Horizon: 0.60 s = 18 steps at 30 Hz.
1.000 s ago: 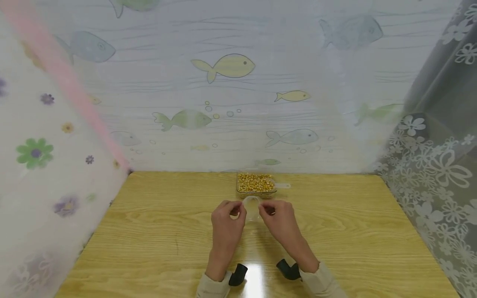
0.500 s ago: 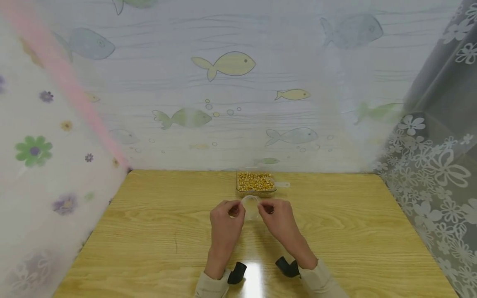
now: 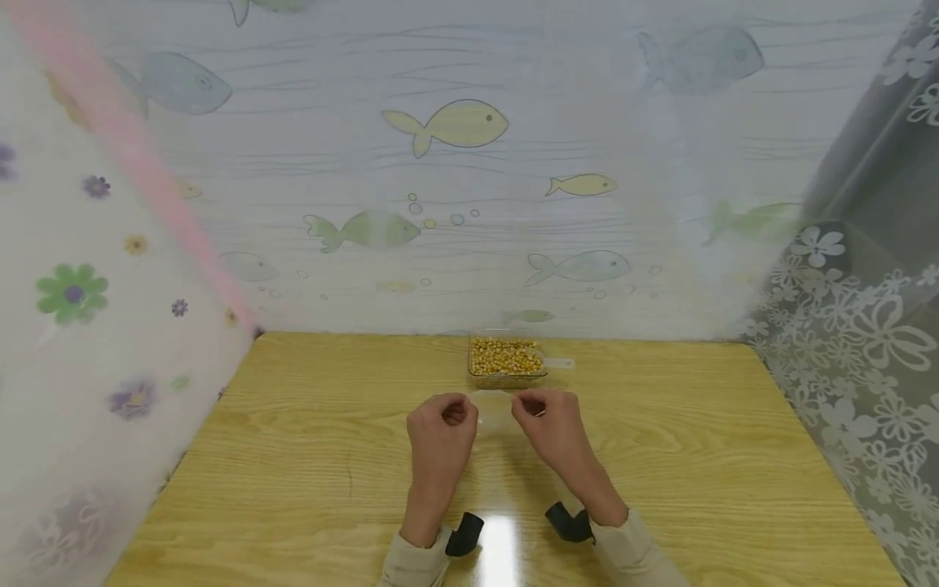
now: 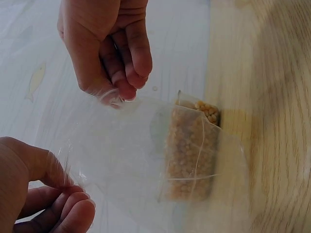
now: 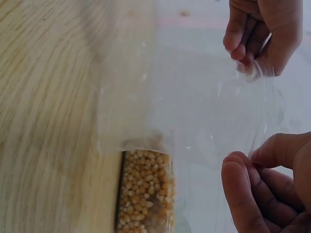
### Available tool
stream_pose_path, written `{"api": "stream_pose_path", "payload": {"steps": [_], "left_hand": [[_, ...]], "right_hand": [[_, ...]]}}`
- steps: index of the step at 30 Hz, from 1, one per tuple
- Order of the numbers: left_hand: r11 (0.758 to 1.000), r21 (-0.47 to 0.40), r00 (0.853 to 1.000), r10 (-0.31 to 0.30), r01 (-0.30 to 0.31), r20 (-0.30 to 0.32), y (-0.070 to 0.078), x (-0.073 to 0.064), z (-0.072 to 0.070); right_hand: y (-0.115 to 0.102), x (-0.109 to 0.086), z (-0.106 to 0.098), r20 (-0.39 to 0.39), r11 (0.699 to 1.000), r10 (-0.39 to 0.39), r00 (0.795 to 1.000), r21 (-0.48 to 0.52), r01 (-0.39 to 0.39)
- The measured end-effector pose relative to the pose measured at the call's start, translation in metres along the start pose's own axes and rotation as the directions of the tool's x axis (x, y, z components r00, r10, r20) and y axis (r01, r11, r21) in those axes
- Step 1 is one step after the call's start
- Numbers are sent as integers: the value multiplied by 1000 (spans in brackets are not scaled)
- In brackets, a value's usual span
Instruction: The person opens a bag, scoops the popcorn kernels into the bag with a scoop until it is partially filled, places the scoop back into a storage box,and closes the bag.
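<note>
A clear, thin plastic bag [image 3: 495, 414] hangs between my two hands over the middle of the table. My left hand [image 3: 441, 436] pinches one side of its mouth between thumb and fingertips. On the opposite side, my right hand [image 3: 555, 432] pinches the edge in the same way. In the left wrist view the bag [image 4: 131, 145] spreads out see-through, with a box of corn kernels [image 4: 187, 155] behind it. The right wrist view shows the bag's [image 5: 194, 102] body hanging away from the fingers, its bottom edge overlapping the corn kernels [image 5: 146, 189].
Just beyond the hands, a clear rectangular container [image 3: 508, 381] of yellow corn kernels stands near the back of the wooden table [image 3: 308, 456]. A whitish scoop handle [image 3: 561, 364] sticks out to its right. Fish-patterned curtain [image 3: 440, 244] rises behind the table.
The bag's mouth has gone from a round ring to a flatter, wider line in the head view. My hands have drawn slightly apart, both still pinching the edge.
</note>
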State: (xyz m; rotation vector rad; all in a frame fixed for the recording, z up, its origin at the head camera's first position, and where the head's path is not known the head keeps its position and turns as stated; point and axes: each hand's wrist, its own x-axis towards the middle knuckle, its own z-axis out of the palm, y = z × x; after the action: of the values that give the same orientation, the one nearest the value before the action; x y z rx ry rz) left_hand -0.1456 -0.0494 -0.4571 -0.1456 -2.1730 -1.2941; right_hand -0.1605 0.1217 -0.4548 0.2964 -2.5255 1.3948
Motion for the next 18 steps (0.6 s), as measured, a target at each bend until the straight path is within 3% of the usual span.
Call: {"api": "stream_pose_path", "payload": {"steps": [11,18], "left_hand": [[998,-5,998,-67,67,-5,-2,2,-2],[994,-28,994,-110,110,3,-3,1,-4]], "right_hand": [[2,7,1,48,999,13,999,49,-16],[6,6,-1,54,980,38,998,192,-47]]}}
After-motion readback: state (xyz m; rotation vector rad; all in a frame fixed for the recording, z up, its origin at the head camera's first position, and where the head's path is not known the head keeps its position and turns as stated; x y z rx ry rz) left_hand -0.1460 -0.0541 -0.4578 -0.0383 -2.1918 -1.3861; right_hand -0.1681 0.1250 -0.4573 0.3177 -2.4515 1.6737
